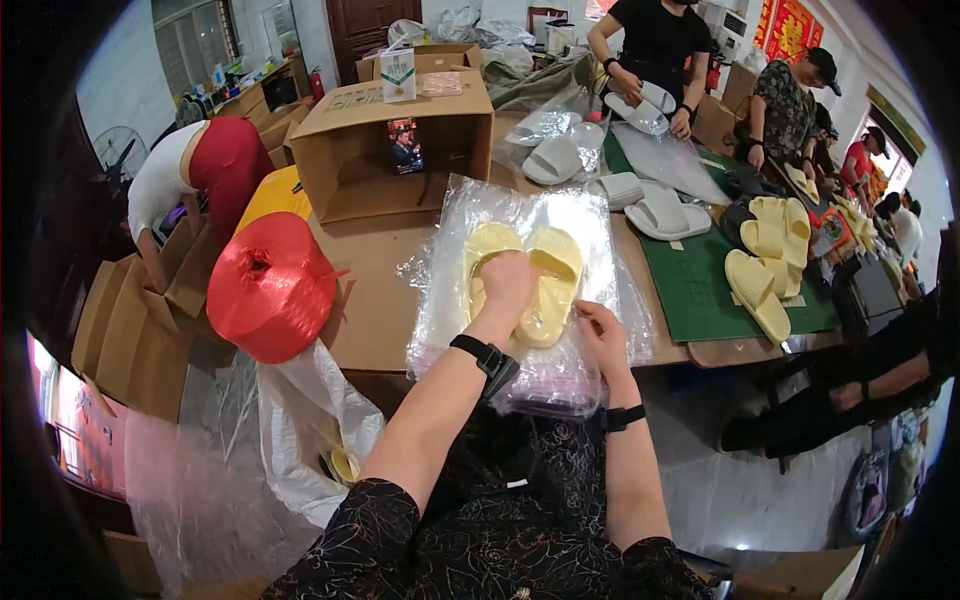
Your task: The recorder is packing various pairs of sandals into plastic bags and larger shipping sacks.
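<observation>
A pair of pale yellow slide slippers lies side by side in or on a clear plastic bag, on top of a stack of such bags at the table's front edge. My left hand is closed over the left slipper, its fingertips curled down out of sight, and it seems to grip that slipper. Beside the right slipper, my right hand pinches the edge of the clear bag between thumb and fingers. Whether the slippers are fully inside the bag I cannot tell.
An open cardboard box stands behind; a red twine roll is at left. White slippers and more yellow slippers lie around a green mat. One person bends over boxes at left; others work at right.
</observation>
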`<move>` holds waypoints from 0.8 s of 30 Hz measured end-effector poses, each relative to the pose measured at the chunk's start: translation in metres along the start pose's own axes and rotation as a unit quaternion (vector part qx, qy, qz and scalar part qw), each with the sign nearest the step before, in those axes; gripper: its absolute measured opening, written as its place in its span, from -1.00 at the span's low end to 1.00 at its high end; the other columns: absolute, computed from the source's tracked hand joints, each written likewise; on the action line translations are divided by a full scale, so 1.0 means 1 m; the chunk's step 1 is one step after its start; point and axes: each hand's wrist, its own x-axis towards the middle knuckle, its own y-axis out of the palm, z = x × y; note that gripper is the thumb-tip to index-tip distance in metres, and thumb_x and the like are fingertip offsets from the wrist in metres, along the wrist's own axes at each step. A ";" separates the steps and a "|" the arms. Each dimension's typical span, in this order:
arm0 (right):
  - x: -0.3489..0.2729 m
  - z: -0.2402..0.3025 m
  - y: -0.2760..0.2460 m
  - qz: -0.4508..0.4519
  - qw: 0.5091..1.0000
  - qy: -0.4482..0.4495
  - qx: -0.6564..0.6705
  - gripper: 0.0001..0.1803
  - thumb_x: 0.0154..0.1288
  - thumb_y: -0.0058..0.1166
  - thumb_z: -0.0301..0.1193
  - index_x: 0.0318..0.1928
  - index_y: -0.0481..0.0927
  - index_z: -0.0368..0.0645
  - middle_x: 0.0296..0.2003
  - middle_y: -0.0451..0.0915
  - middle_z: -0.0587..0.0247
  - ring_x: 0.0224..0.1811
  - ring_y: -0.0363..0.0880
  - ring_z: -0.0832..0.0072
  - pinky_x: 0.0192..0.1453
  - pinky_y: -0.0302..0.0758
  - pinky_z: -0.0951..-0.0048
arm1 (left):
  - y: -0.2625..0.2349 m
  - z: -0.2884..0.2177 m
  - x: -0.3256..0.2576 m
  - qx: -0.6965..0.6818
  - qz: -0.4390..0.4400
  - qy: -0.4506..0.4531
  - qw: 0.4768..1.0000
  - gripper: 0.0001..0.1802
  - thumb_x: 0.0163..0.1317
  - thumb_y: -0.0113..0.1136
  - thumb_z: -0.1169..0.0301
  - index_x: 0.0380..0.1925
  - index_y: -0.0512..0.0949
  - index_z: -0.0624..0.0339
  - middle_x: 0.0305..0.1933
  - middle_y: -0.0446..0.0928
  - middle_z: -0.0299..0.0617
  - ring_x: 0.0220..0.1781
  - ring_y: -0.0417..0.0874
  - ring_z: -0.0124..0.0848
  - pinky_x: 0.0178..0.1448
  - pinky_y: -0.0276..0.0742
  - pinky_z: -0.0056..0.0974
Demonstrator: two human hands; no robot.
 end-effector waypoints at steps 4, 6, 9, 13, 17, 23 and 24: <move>-0.001 -0.006 -0.004 0.013 0.993 0.051 0.103 -0.71 0.39 0.06 -0.47 0.08 0.62 -0.23 -0.07 0.65 0.26 -0.08 0.57 0.54 0.05 0.48 0.50 | 0.015 0.006 -0.002 -0.093 -0.080 0.017 0.992 -0.64 0.20 0.19 0.12 -0.50 0.65 0.21 -0.47 0.65 -0.01 -0.40 0.71 -0.08 -0.29 0.61 -0.06; -0.001 -0.004 -0.004 0.008 0.989 0.081 0.123 -0.71 0.41 0.06 -0.44 0.08 0.62 -0.24 -0.06 0.65 0.26 -0.05 0.57 0.54 0.08 0.47 0.50 | 0.017 0.009 -0.003 -0.130 -0.098 0.022 0.986 -0.68 0.20 0.18 0.17 -0.50 0.64 0.22 -0.47 0.64 0.02 -0.39 0.69 -0.04 -0.26 0.60 -0.03; -0.001 0.000 -0.003 -0.020 0.992 0.074 0.105 -0.72 0.46 0.02 -0.40 0.06 0.62 -0.27 -0.04 0.65 0.23 0.00 0.56 0.53 0.12 0.45 0.50 | 0.012 0.016 -0.007 -0.169 -0.111 0.012 0.979 -0.67 0.17 0.18 0.16 -0.52 0.61 0.23 -0.47 0.63 0.03 -0.38 0.67 -0.02 -0.26 0.56 -0.03; -0.004 -0.005 -0.002 -0.037 0.989 0.063 0.125 -0.72 0.47 0.01 -0.38 0.02 0.63 -0.30 -0.06 0.66 0.21 0.02 0.57 0.52 0.13 0.45 0.50 | -0.020 0.032 -0.021 -0.273 -0.082 -0.031 0.958 -0.70 0.14 0.18 0.18 -0.53 0.60 0.21 -0.48 0.62 0.02 -0.39 0.65 0.01 -0.26 0.54 0.01; -0.005 -0.006 0.002 -0.040 0.989 0.062 0.126 -0.72 0.46 0.04 -0.36 -0.01 0.64 -0.30 -0.09 0.67 0.23 -0.03 0.57 0.55 0.09 0.46 0.52 | -0.072 0.075 -0.053 -0.424 -0.140 -0.087 0.890 -0.79 0.14 0.29 0.33 -0.50 0.59 0.27 -0.58 0.58 -0.15 -0.55 0.55 -0.38 -0.40 0.43 -0.25; 0.001 -0.019 0.004 -0.055 0.985 0.115 0.113 -0.75 0.44 0.06 -0.36 -0.01 0.66 -0.22 -0.15 0.66 0.34 -0.16 0.51 0.64 -0.05 0.45 0.54 | -0.161 0.191 -0.149 -0.555 -0.174 -0.166 0.796 -0.86 0.32 0.14 0.49 -0.25 0.61 0.35 -0.34 0.58 -0.38 -0.36 0.49 -0.65 -0.27 0.42 -0.47; 0.001 -0.017 -0.002 -0.057 0.987 0.108 0.103 -0.75 0.44 0.07 -0.36 -0.01 0.66 -0.21 -0.16 0.65 0.36 -0.17 0.50 0.65 -0.07 0.45 0.55 | -0.170 0.210 -0.167 -0.571 -0.184 -0.190 0.777 -0.85 0.32 0.14 0.48 -0.23 0.62 0.35 -0.32 0.60 -0.37 -0.34 0.51 -0.64 -0.24 0.44 -0.46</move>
